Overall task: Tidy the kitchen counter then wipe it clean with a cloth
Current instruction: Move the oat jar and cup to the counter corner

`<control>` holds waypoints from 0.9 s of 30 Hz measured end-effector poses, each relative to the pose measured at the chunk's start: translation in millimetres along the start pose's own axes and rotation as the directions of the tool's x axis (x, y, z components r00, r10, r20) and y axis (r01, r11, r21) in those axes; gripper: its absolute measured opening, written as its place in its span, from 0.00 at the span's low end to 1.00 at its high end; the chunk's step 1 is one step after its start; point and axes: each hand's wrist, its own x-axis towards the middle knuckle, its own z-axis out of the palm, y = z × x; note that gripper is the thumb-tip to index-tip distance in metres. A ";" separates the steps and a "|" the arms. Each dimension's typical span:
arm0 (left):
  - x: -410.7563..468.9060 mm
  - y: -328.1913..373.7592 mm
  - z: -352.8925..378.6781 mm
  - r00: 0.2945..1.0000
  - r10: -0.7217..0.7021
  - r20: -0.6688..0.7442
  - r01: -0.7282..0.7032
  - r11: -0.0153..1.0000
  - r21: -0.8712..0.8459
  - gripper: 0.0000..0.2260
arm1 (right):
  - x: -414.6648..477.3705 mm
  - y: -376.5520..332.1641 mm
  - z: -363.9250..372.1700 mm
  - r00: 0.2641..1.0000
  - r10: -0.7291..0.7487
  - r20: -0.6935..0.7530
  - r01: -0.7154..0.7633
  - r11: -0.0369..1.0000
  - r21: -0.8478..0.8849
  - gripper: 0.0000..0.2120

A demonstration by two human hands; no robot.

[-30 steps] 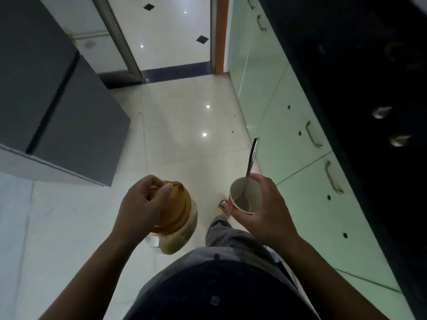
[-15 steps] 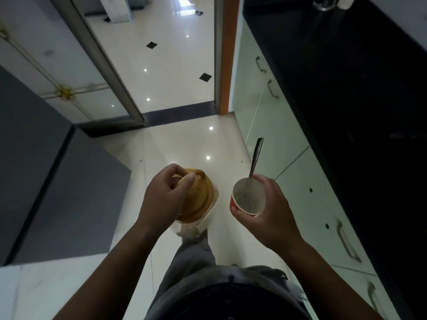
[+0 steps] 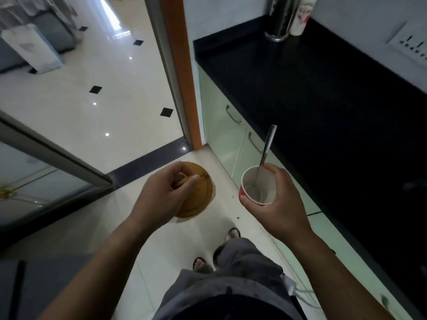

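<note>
My left hand (image 3: 165, 195) grips the knob on the amber lid of a clear jar (image 3: 198, 195) and holds it over the floor. My right hand (image 3: 277, 204) holds a red paper cup (image 3: 257, 184) with a white inside. A metal spoon (image 3: 266, 148) stands in the cup and leans away from me. The black kitchen counter (image 3: 323, 95) runs along the right, beside the cup. No cloth is in sight.
A steel cylinder (image 3: 280, 18) and a white printed cup (image 3: 300, 17) stand at the counter's far end. Pale green cabinet doors (image 3: 221, 121) with metal handles sit below. An orange door frame (image 3: 182, 72) opens onto a glossy tiled room. A wall socket panel (image 3: 411, 42) is at the right.
The view has tilted up and moved along the counter towards the doorway. Both hands keep their hold on the jar and the cup. The counter's far end came into view.
</note>
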 end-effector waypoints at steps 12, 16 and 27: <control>226.9 70.1 -42.7 0.997 0.063 -0.053 -0.064 0.998 -0.015 0.14 | 218.9 -2.8 -10.4 0.992 0.101 -0.070 -0.086 0.980 0.182 0.29; 295.8 97.6 -45.9 0.990 0.131 -0.055 -0.132 0.991 -0.015 0.11 | 278.9 7.5 -19.1 0.983 0.134 -0.125 -0.104 0.969 0.224 0.26; 512.9 188.9 -15.1 0.859 0.396 0.325 -0.382 0.918 -0.110 0.06 | 414.8 25.0 -48.9 0.841 0.359 -0.404 -0.366 0.928 0.063 0.30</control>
